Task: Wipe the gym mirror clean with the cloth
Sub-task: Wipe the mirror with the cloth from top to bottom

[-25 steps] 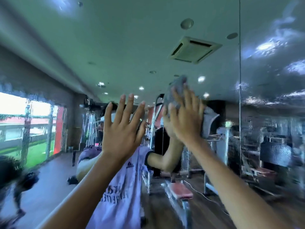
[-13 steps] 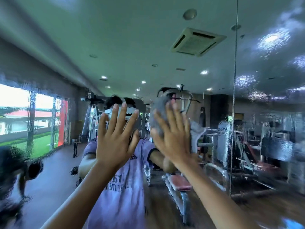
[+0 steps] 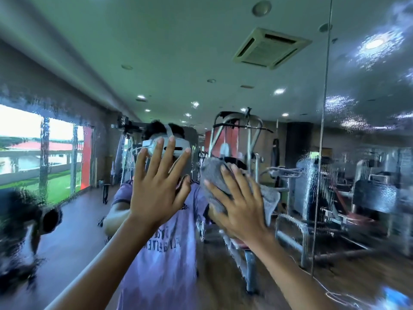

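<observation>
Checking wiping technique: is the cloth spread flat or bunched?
Bunched: the cloth lies crumpled under the right hand, one corner hanging loose.

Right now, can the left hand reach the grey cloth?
Probably yes. The left hand is open and beside the cloth, which the right hand presses on the mirror; nothing stands between them.

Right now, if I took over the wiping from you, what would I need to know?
Left hand: open, fingers spread, up at the mirror, holding nothing.
Right hand: open, flat fingers pressing the grey cloth on the glass, about head height.
Done: the glass above the hands looks mostly clear.
Left: wet streaks below the cloth, along the left edge, and everywhere right of the seam.
</observation>
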{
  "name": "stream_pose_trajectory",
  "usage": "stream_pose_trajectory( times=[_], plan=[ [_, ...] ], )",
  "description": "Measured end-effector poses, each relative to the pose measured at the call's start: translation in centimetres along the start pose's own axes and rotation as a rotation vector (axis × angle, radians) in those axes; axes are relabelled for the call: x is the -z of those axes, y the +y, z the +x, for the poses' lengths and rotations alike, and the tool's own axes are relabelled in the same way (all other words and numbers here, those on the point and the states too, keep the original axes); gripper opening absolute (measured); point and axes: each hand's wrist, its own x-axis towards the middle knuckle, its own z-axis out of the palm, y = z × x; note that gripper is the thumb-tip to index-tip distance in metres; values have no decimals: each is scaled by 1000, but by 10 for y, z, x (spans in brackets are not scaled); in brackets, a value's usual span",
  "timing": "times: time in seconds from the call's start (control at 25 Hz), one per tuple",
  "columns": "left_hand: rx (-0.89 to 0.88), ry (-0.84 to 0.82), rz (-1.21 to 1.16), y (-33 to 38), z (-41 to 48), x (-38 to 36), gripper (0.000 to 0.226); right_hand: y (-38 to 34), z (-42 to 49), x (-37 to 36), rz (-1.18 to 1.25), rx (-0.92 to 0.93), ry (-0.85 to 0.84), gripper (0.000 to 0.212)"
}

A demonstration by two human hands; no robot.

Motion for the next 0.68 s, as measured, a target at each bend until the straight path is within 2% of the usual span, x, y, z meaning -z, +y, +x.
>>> stream_pose_trajectory(
  times=[0.04, 0.08, 0.16, 0.2, 0.24, 0.28, 0.36, 0.4, 0.44, 0.48, 0.6, 0.64, 0.68],
  plan=[
    [1, -10, -1, 0, -1, -1, 58, 12, -11, 0, 5, -6, -15, 54],
    [6, -18, 5, 1, -3, -2, 59, 23, -8, 1, 13, -123, -9, 54],
    [10, -29, 25, 4, -3, -4, 60, 32, 27, 2, 58, -527, 74, 52],
    [7, -32, 31, 5, -2, -5, 60, 26, 47, 3, 100, -649, 101, 52],
    [0, -34, 29, 5, -2, -4, 60, 13, 59, 4, 121, -640, 107, 53],
    [-10, -35, 24, 4, -4, -4, 60, -3, 56, 3, 121, -531, 96, 55],
    [-38, -34, 16, 3, -11, -2, 58, -24, 13, -2, 88, -151, 20, 57],
    [-49, -34, 10, 4, -17, -1, 57, -22, -14, 2, 66, -23, -25, 58],
    [-55, -43, 8, 7, -25, -1, 57, -12, -34, 6, 44, 13, -49, 58],
    [-53, -56, 9, 10, -34, 0, 57, 2, -41, 8, 31, -43, -51, 57],
    [-26, -78, 15, 17, -43, -1, 59, 26, 9, 8, 37, -489, -1, 54],
    [-15, -76, 10, 17, -42, -1, 59, 21, 29, 7, 78, -564, 22, 53],
    [-5, -77, 2, 18, -42, -1, 58, 6, 36, 6, 99, -541, 38, 53]
  ],
)
